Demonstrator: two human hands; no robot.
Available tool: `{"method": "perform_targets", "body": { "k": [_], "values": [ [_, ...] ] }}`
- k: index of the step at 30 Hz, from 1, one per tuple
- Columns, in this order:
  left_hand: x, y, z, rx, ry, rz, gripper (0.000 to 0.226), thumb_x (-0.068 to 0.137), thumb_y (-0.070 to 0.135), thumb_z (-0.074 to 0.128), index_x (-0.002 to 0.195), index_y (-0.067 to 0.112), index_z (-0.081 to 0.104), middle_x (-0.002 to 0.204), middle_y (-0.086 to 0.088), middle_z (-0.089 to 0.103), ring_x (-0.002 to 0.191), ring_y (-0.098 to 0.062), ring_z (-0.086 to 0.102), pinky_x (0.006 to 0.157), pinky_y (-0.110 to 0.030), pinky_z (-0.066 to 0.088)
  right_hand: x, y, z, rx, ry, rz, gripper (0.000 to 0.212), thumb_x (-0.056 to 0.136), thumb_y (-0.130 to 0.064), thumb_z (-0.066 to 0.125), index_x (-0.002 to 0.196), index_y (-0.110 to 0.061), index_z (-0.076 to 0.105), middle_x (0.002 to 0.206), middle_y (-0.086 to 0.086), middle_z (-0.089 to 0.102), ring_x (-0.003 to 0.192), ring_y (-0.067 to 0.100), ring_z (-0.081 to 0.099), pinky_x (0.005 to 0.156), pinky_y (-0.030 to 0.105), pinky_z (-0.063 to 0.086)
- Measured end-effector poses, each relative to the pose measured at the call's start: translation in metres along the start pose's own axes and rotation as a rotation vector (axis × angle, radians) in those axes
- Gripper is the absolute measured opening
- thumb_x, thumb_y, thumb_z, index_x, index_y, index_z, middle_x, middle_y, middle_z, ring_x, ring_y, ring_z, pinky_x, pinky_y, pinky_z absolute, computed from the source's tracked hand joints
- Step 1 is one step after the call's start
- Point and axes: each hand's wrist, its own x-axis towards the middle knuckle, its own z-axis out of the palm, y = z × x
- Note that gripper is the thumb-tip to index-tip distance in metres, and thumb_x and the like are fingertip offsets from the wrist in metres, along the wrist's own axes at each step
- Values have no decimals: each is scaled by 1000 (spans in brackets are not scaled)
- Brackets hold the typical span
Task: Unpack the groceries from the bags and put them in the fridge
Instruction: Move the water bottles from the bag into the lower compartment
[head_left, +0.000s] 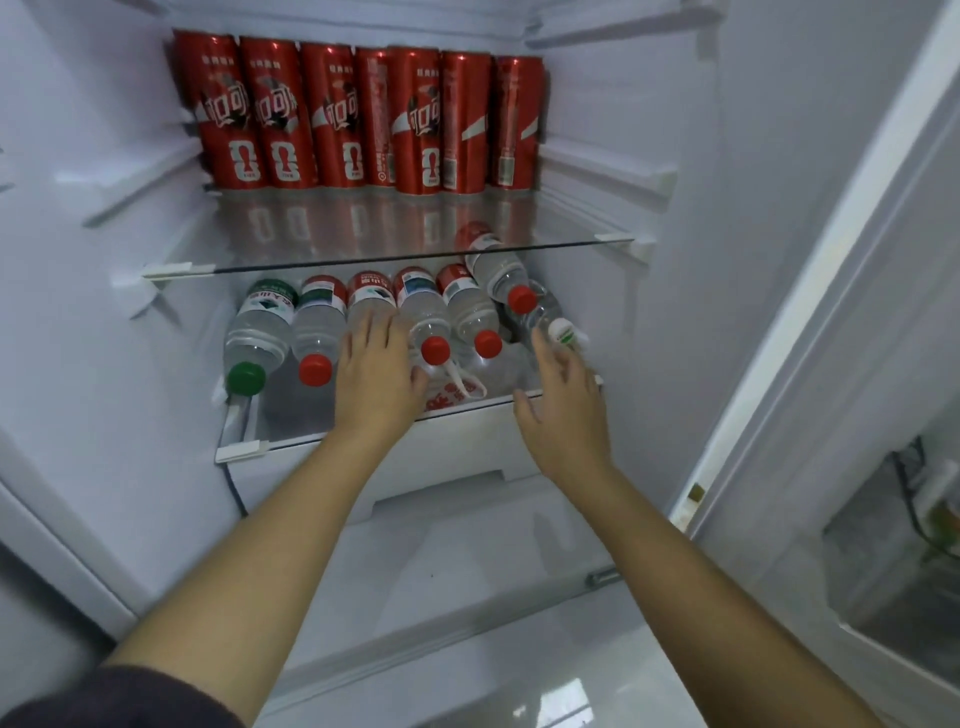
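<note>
The left hand (376, 364) lies flat, palm down, on a clear plastic water bottle (370, 297) in the middle of the frame. Its grip is apart, with straight fingers resting along the bottle's body and covering its neck and cap. The right hand (563, 384) hangs with a loose, spread grip that clamps on nothing; its fingertips reach a white-capped bottle (558, 326), though contact cannot be judged. The bottles lie on their sides in a row on the lower glass shelf (291, 423), caps toward the camera: one green cap (245, 376) at the left, the rest red. One red-capped bottle (498, 273) lies aslant on top of the row at the right, its base hidden behind the edge of the upper glass shelf (415, 250). On that shelf slim red cans (358, 114) stand upright in a tight line against the back wall, their glossy sides mirrored in the glass. Under the lower shelf something white with red print (452, 397) shows through the glass, too distorted to name, above a white plastic drawer (452, 460). In the lower right, the contents of the door bin (883, 519) are blurred. A dark sleeve (104, 696) is cut off at the lower left.
</note>
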Motion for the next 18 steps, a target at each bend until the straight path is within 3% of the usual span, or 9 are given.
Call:
{"method": "perform_targets", "body": {
  "k": [6,14,18],
  "values": [
    [-87,49,3,-70,-9,55,64,81,22,65,139,8,42,154,-16,28,146,-33,13,119,-50,4,-83,28,-19,-127,-219,-4,68,100,-40,42,155,-32,1,163,5,6,148,26,9,117,42,14],
    [-212,124,3,-101,-411,6,69,96,43,45,154,22,14,162,-7,-4,147,-27,-15,119,-48,-7,-219,73,-60,-139,-386,193,65,102,-45,34,153,-38,-7,163,-2,-11,149,22,-13,119,42,-5],
    [-268,173,-1,-68,-580,77,68,99,50,30,154,26,-2,160,-4,-17,146,-27,-21,118,-47,-9,-296,102,-96,-204,-438,367,66,102,-46,32,153,-35,-8,163,0,-12,149,25,-14,120,47,-2]
  ]
}}
